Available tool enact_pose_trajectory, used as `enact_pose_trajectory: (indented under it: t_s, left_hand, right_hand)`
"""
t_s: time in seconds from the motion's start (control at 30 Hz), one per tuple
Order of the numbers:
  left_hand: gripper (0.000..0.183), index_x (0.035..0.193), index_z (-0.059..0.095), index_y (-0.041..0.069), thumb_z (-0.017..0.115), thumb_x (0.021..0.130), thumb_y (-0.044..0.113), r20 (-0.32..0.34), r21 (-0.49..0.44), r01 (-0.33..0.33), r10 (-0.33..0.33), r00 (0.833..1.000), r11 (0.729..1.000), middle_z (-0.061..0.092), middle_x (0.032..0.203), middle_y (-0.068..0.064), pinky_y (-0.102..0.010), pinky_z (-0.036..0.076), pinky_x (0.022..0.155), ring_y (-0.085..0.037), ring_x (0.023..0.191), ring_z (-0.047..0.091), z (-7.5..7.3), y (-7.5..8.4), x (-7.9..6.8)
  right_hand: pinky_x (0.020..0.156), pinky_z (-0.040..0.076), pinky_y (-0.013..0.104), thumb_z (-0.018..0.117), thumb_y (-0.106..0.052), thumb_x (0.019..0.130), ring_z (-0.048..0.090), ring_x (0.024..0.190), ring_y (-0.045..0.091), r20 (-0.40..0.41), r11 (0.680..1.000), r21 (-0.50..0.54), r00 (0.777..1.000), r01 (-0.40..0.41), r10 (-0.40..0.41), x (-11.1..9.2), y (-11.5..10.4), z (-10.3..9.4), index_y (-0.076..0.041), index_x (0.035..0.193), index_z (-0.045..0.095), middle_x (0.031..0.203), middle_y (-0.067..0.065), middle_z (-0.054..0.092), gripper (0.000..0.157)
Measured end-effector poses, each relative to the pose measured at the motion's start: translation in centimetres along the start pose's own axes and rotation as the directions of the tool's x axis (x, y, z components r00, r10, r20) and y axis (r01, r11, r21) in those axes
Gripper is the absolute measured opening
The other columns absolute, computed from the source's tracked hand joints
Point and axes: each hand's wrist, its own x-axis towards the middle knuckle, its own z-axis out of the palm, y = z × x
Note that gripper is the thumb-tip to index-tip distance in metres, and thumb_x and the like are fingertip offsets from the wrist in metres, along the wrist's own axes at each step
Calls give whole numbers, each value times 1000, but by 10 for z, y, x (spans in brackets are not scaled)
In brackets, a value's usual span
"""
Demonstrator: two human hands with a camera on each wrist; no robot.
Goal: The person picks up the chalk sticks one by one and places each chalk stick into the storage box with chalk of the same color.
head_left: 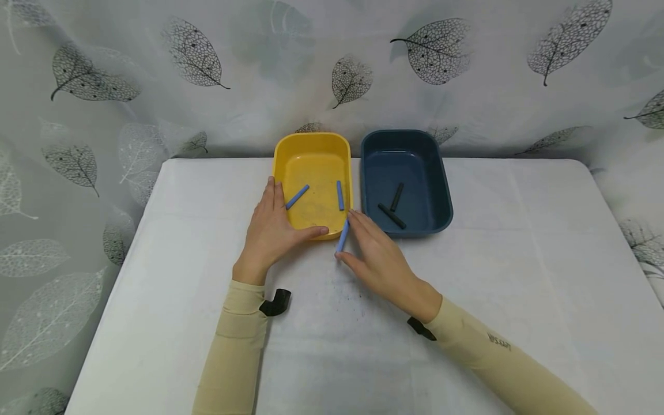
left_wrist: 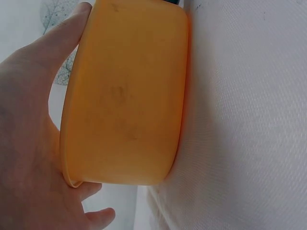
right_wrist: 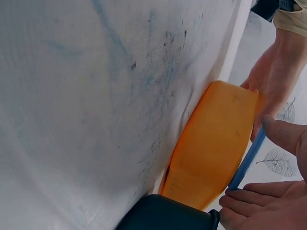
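Note:
A yellow plastic container (head_left: 312,144) stands on the table with two blue chalk sticks, one left (head_left: 297,196) and one right (head_left: 340,195), inside. My left hand (head_left: 270,230) holds its near-left corner, thumb along the near rim and fingers at the left wall. In the left wrist view, the container's near wall (left_wrist: 127,96) faces the camera. My right hand (head_left: 381,262) pinches another blue chalk stick (head_left: 342,236) by its ends between thumb and fingertips. This stick is at the container's near-right corner; the right wrist view shows the pinched stick (right_wrist: 247,160) beside the rim.
Right of the yellow container stands a dark blue container (head_left: 404,138) holding two black sticks, one upper (head_left: 396,197) and one lower (head_left: 391,216). White cloth covers the table (head_left: 519,259), with dark and blue smudges (right_wrist: 168,52) near the hands. A leaf-patterned curtain (head_left: 290,69) hangs behind.

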Motion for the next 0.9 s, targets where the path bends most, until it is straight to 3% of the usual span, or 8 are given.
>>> enact_pose_trajectory:
  t_s: [0.9]
  left_hand:
    - [142,163,6,0,75,68,80,16,10,-8,8,1000,1000,1,172,-17,-55,26,125,-39,156,21,-1,0,0]
  right_hand:
    - [121,37,49,74,-31,95,38,151,32,-4,997,-42,997,-71,71,27,2,-2,4,155,36,162,20,39,80]
